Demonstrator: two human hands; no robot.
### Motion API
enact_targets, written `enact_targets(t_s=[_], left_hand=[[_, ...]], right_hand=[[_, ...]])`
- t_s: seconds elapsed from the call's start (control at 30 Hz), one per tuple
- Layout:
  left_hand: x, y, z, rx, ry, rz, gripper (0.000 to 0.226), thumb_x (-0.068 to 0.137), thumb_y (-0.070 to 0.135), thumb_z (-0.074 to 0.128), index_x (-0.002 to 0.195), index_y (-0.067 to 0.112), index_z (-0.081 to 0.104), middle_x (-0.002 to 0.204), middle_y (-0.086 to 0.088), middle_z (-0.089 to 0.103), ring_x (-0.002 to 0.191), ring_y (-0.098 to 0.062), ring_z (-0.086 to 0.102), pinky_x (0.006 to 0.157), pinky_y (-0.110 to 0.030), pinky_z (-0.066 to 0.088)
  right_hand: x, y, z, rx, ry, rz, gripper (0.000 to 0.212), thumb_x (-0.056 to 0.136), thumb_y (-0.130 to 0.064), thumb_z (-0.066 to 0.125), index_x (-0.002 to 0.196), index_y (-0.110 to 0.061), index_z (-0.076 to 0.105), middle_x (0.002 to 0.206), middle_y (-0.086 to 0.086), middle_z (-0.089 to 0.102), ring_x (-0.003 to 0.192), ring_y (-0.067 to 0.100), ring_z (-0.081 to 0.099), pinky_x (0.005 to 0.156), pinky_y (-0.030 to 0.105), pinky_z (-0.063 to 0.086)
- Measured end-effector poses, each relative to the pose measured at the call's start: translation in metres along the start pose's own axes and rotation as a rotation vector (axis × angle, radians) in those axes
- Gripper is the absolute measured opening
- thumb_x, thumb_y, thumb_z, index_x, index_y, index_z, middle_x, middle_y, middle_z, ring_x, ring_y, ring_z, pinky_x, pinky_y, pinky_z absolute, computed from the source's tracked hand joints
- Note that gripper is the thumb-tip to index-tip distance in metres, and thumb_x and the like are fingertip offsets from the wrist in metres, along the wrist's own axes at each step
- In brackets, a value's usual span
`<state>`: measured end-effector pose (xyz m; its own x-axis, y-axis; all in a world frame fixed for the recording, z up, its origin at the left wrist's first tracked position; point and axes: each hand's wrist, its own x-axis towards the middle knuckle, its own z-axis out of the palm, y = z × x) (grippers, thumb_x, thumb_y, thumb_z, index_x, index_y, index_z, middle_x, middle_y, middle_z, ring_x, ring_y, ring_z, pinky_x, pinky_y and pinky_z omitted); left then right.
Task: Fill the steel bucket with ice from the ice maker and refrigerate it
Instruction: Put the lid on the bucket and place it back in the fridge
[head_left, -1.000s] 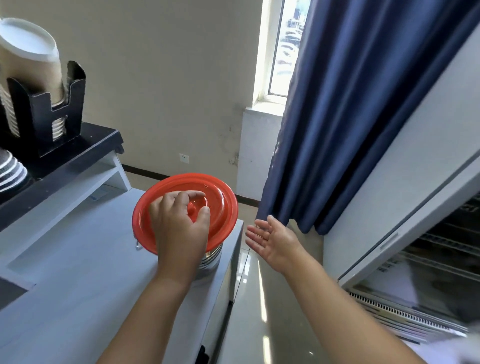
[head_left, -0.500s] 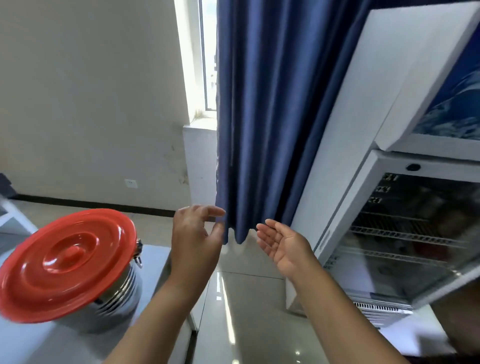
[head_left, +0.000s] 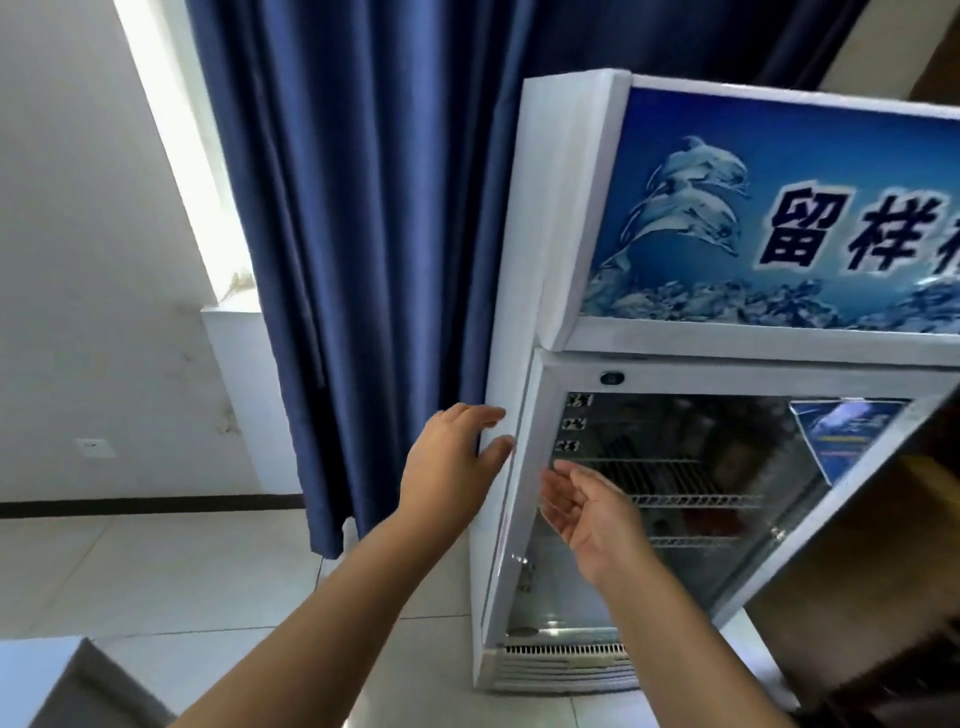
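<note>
Both hands empty, spread: left hand (head_left: 451, 457) at fridge (head_left: 550, 218) door (head_left: 522, 467) edge, right hand (head_left: 584, 506) before glass. Door shut; bucket unseen, refrigerating pending.

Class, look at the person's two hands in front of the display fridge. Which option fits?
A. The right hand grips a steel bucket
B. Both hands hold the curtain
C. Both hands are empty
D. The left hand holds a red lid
C: the left hand and right hand are open and hold nothing, reaching toward the left edge of the fridge door.

White fridge (head_left: 550, 208), navy curtain (head_left: 363, 208)
</note>
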<state>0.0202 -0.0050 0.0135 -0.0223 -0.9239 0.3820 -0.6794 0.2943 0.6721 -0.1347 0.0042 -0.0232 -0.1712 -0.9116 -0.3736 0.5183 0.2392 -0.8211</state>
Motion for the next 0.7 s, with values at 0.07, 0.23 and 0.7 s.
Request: enact_targets(t_s=[0.07, 0.23, 0.7], left_hand=[[0.022, 0.015, 0.021, -0.044, -0.008, -0.007, 0.038, 0.089, 0.038, 0.058, 0.124, 0.023, 0.058, 0.118, 0.009, 0.06, 0.11, -0.008, 0.054, 0.089, -0.021, 0.04], [0.066, 0.026, 0.056, -0.255, -0.027, -0.145, 0.05, 0.091, 0.044, 0.054, 0.132, 0.017, 0.048, 0.128, 0.002, 0.055, 0.115, -0.012, 0.052, 0.093, -0.027, 0.041], [0.098, 0.027, 0.076, -0.609, -0.065, -0.306, 0.035, 0.09, 0.048, 0.053, 0.106, 0.017, 0.055, 0.097, 0.005, 0.058, 0.089, -0.01, 0.054, 0.074, -0.021, 0.041]], right_hand=[[0.008, -0.014, -0.014, -0.03, 0.002, -0.026, 0.02, 0.098, -0.01, 0.044, 0.091, -0.008, 0.063, 0.08, 0.009, 0.071, 0.06, 0.013, 0.065, 0.054, 0.023, 0.053], [0.02, -0.043, -0.022, -0.131, -0.032, -0.135, 0.022, 0.098, -0.007, 0.043, 0.093, -0.008, 0.064, 0.076, 0.006, 0.073, 0.062, 0.012, 0.066, 0.06, 0.026, 0.052], [0.023, -0.079, -0.007, -0.192, -0.02, -0.305, 0.022, 0.093, 0.0, 0.046, 0.086, -0.01, 0.065, 0.075, 0.005, 0.069, 0.06, 0.011, 0.059, 0.056, 0.02, 0.051]])
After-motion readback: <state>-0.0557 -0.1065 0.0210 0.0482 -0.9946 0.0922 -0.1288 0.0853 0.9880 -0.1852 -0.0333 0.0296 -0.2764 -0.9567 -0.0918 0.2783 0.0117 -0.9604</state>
